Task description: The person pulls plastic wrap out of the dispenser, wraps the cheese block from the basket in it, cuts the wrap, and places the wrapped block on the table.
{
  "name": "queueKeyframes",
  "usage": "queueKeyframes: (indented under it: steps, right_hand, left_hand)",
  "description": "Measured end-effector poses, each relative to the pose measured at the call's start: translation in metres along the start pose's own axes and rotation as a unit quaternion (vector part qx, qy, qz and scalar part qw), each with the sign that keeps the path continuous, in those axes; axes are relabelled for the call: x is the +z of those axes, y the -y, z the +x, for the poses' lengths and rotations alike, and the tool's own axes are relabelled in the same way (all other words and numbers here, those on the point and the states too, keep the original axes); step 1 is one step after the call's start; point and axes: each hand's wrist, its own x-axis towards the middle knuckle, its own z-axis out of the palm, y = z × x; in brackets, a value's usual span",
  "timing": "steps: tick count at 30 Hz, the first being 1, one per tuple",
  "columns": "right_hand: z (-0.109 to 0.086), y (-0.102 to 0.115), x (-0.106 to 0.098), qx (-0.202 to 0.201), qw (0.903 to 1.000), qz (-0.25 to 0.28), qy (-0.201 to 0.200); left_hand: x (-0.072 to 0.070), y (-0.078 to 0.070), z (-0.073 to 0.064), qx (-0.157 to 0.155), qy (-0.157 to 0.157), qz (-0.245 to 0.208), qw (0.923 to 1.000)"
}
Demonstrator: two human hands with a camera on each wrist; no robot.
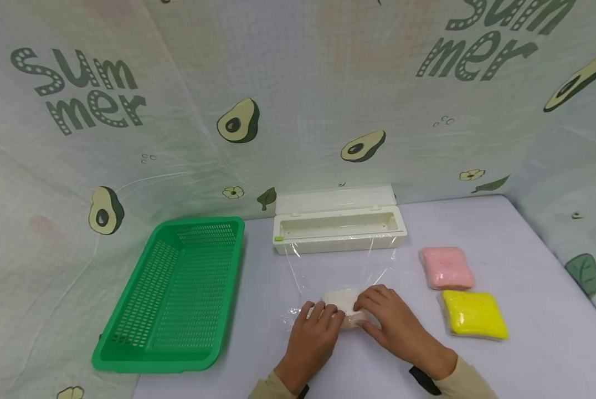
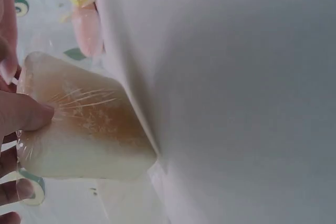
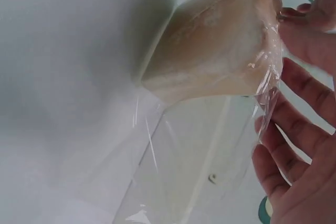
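A pale block (image 1: 341, 300), smooth and rounded at the corners, sits at the front middle under clear cling film (image 3: 178, 166). The film stretches back from a white dispenser box (image 1: 340, 229) whose lid is up. My left hand (image 1: 316, 332) holds the block's left side; its thumb (image 2: 26, 113) presses the front face, and creases in the film fan out from there. At the right end, my right hand (image 1: 395, 324) grips the film against the block's edge, fingers bent over the top and thumb low at the front.
A green plastic basket (image 1: 230, 310) stands on the left of the white-covered table (image 1: 522, 266). To the right lie a pink wrapped block (image 1: 446, 267) and a yellow wrapped block (image 1: 474, 314). A printed cloth (image 1: 298, 72) hangs close behind the dispenser.
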Motion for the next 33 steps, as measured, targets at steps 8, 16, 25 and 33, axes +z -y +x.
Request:
queueKeyframes:
  steps: [8, 16, 25, 33]
  right_hand:
    - [0.01, -0.006, 0.004, -0.04, 0.9954, -0.084, -0.023]
    - [0.028, -0.016, 0.008, -0.014, 0.9955, -0.093, -0.01]
    - [0.05, -0.026, 0.014, 0.018, 0.995, -0.098, -0.004]
    - [0.064, -0.037, 0.028, 0.032, 0.9917, -0.122, -0.023]
  left_hand:
    - [0.0, 0.012, 0.017, -0.027, 0.018, -0.021, 0.9992]
    - [0.005, 0.024, 0.038, -0.051, 0.052, -0.018, 0.9971]
    - [0.018, 0.028, 0.059, -0.077, 0.073, 0.033, 0.9938]
    - [0.033, 0.03, 0.067, -0.084, 0.084, 0.063, 0.9909]
